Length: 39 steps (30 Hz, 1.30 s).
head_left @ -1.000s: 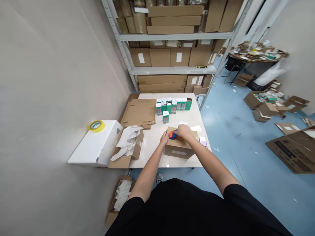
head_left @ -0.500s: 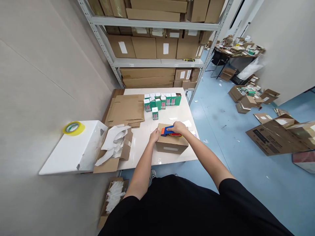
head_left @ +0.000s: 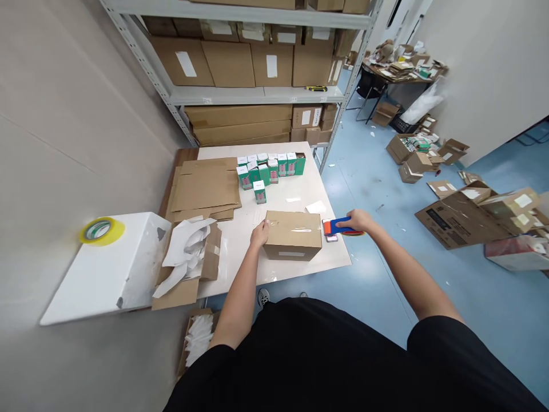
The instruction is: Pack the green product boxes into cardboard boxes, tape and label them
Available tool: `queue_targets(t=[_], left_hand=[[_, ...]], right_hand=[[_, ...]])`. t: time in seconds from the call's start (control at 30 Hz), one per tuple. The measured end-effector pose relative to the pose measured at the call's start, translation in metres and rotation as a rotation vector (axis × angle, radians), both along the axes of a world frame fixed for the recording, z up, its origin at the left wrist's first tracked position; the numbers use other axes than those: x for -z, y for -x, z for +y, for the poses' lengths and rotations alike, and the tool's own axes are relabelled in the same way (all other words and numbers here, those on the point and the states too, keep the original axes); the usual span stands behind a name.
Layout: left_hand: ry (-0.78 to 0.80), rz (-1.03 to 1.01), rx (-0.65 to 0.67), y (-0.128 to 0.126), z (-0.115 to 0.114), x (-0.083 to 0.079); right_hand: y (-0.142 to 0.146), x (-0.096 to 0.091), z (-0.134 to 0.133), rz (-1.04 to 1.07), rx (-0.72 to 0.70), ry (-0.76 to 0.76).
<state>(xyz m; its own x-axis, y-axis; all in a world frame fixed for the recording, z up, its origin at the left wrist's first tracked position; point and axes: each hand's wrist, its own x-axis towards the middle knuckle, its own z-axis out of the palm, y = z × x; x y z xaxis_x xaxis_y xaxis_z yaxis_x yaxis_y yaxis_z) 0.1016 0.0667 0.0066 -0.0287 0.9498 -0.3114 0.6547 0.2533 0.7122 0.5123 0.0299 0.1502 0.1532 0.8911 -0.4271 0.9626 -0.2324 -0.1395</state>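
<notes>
On table, carton lay: my left hand at its nine o'clock, tape dispenser in my right hand at three, small boxes at twelve, cardboard at ten.

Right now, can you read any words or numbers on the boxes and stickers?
Nothing reads clearly.
White label on the taped box: too small.
Print on the green boxes: blurred.
White labels on the shelf boxes: too small.
Tape dispenser in the right hand: no readable text.
</notes>
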Motion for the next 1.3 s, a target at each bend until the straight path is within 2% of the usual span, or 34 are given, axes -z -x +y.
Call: queue_targets(t=[0.1,0.23,0.33,0.47,0.57,0.63,0.7,0.8,0.97,1.17,1.3], left_hand=[[-0.009,0.005,0.011,0.002,0.001,-0.001],[-0.002,-0.003,0.010,0.016,0.005,0.001],[0.002,-0.013,-0.004,0.041,0.011,0.004],[0.014,0.017,-0.039,0.088,0.022,0.003],[0.022,0.129,-0.099,0.121,0.034,-0.010],[0.004,0.174,-0.149,0.135,0.040,-0.023],[-0.050,0.141,-0.122,0.138,0.044,-0.036],[-0.094,0.010,0.063,0.131,0.044,-0.047],[-0.061,0.135,0.027,0.127,0.033,-0.046],[-0.112,0.098,0.048,0.138,0.027,-0.045],[-0.064,0.022,0.017,0.124,0.020,-0.034]], right_hand=[[-0.022,0.007,-0.011,0.016,0.066,0.014],[-0.007,0.023,-0.015,0.049,0.072,-0.023],[0.020,0.035,-0.012,0.131,0.063,-0.058],[0.066,0.049,-0.003,0.307,0.072,-0.118],[0.113,0.056,0.009,0.441,0.041,-0.151],[0.148,0.056,0.020,0.494,-0.002,-0.174],[0.184,0.053,0.031,0.493,-0.044,-0.199],[0.235,0.044,0.043,0.439,-0.073,-0.200],[0.293,0.025,0.048,0.381,-0.108,-0.154],[0.308,0.012,0.045,0.326,-0.147,-0.116],[0.298,0.015,0.046,0.278,-0.169,-0.122]])
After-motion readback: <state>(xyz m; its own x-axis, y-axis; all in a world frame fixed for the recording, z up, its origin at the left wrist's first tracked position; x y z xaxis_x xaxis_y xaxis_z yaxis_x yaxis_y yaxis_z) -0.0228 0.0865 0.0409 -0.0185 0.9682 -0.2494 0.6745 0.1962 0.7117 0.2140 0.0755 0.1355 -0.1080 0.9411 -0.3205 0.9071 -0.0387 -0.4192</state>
